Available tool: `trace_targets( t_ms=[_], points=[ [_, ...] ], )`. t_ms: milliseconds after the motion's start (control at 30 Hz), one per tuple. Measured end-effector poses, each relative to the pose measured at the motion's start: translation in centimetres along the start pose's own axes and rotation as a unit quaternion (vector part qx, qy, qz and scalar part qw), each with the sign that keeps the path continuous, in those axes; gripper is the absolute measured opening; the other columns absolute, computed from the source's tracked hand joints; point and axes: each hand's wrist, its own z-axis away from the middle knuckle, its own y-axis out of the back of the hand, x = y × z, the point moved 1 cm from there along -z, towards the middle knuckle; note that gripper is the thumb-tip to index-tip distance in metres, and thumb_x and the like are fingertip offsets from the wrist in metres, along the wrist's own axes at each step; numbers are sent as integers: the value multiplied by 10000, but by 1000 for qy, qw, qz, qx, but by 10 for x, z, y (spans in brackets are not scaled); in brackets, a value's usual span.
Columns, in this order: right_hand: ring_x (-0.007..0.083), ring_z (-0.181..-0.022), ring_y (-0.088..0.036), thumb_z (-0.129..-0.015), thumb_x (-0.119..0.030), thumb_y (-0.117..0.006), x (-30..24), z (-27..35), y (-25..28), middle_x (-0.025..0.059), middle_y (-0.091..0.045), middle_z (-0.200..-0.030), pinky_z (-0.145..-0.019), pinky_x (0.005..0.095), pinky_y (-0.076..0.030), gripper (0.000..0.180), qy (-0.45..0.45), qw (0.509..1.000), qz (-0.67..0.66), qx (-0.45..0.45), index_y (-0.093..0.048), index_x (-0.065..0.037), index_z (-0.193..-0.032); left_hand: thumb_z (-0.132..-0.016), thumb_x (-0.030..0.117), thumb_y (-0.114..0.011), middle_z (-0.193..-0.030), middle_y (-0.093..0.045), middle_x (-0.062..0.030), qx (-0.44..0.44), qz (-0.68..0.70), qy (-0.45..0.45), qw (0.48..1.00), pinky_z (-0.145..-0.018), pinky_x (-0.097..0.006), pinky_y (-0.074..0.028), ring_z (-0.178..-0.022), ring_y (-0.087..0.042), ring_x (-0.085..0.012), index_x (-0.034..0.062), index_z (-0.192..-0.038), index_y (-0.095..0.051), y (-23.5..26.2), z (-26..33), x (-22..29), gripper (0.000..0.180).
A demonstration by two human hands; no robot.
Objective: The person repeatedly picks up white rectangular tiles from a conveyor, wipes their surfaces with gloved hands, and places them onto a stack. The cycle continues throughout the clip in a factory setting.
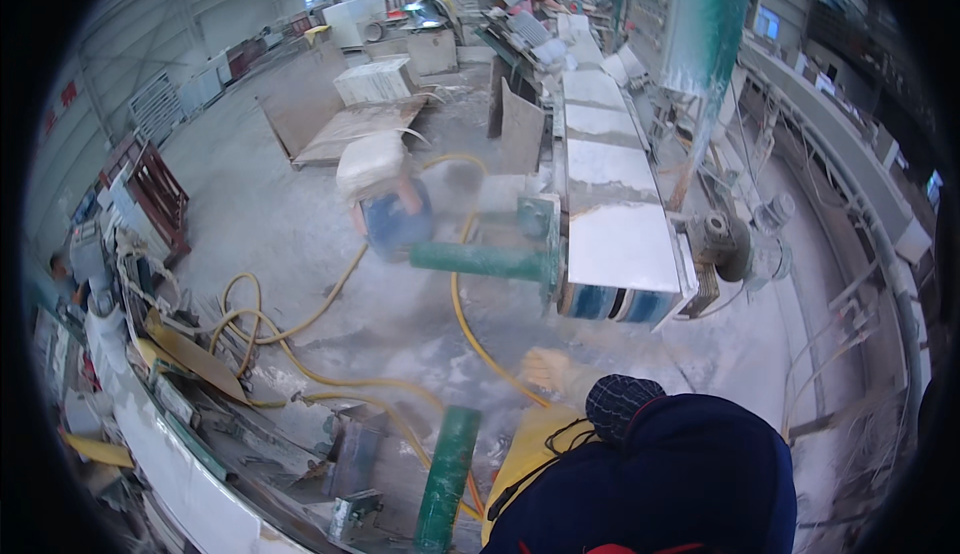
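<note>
My right hand (pixel 548 369) reaches out from a dark sleeve with a patterned cuff (pixel 625 404). It is pale and blurred, so how its fingers are set and whether they hold anything does not show. A yellow hose (pixel 477 339) runs over the dusty floor to just beside this hand. Below the hand hangs a yellow apron (pixel 535 444) with a black cord. A green cylinder (pixel 450 474) stands out nearby at the lower edge. My left hand is out of view.
White slabs (pixel 620 244) lie along a roller line ahead, with a green tube (pixel 485 260) jutting left from it. A white padded bundle (pixel 370 164) tops a blue drum-like shape (pixel 395 222). Hose loops (pixel 255 329) and metal parts lie left. A green column (pixel 710 24) rises at right.
</note>
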Motion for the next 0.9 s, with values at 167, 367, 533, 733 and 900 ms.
trace_targets(
  t_ms=[167, 367, 533, 733, 900],
  points=[
    [298, -1084, -680, -1000, -311, -588, -36, -15, -63, 135, -687, -1224, -937, 443, -562, 321, -66, 994, 90, 10, -648, -63, -1196, -1022, 305, -571, -1297, -621, -132, 14, -17, 26, 999, -979, -420, -489, -1185, -590, -298, 75, -1343, -585, 0, 12, -19, 395],
    [301, -963, -718, -968, -257, -625, -9, -31, -72, 116, -733, -1077, -840, 435, -595, 221, -129, 987, 98, 20, -692, -80, -1081, -1021, 305, -588, -1266, -642, -114, 38, -64, 40, 996, -962, -420, -506, -1146, -617, -289, 82, -1310, -612, 8, 22, -39, 366],
    [266, -779, -666, -961, -234, -637, -47, -15, -95, 103, -678, -931, -665, 407, -537, 168, -163, 985, 47, 18, -675, -77, -1006, -1020, 305, -601, -1240, -659, -100, 54, -106, 44, 992, -948, -421, -520, -1113, -639, -282, 88, -1282, -635, 14, 24, -52, 342],
    [184, -499, -533, -963, -218, -639, -75, -9, -106, 45, -573, -663, -439, 362, -410, 191, -148, 989, 12, -16, -640, -88, -824, -1019, 285, -613, -1216, -676, -89, 77, -197, 20, 977, -934, -422, -533, -1078, -661, -271, 97, -1251, -659, 15, 35, -72, 303],
    [183, -503, -557, -959, -293, -671, -61, -24, -87, 51, -600, -655, -444, 359, -419, 263, -177, 981, 70, -41, -662, -97, -784, -1016, 215, -612, -1222, -673, -99, 119, -285, -69, 949, -945, -431, -530, -1102, -657, -260, 93, -1252, -653, 6, 45, -84, 269]
  ],
)
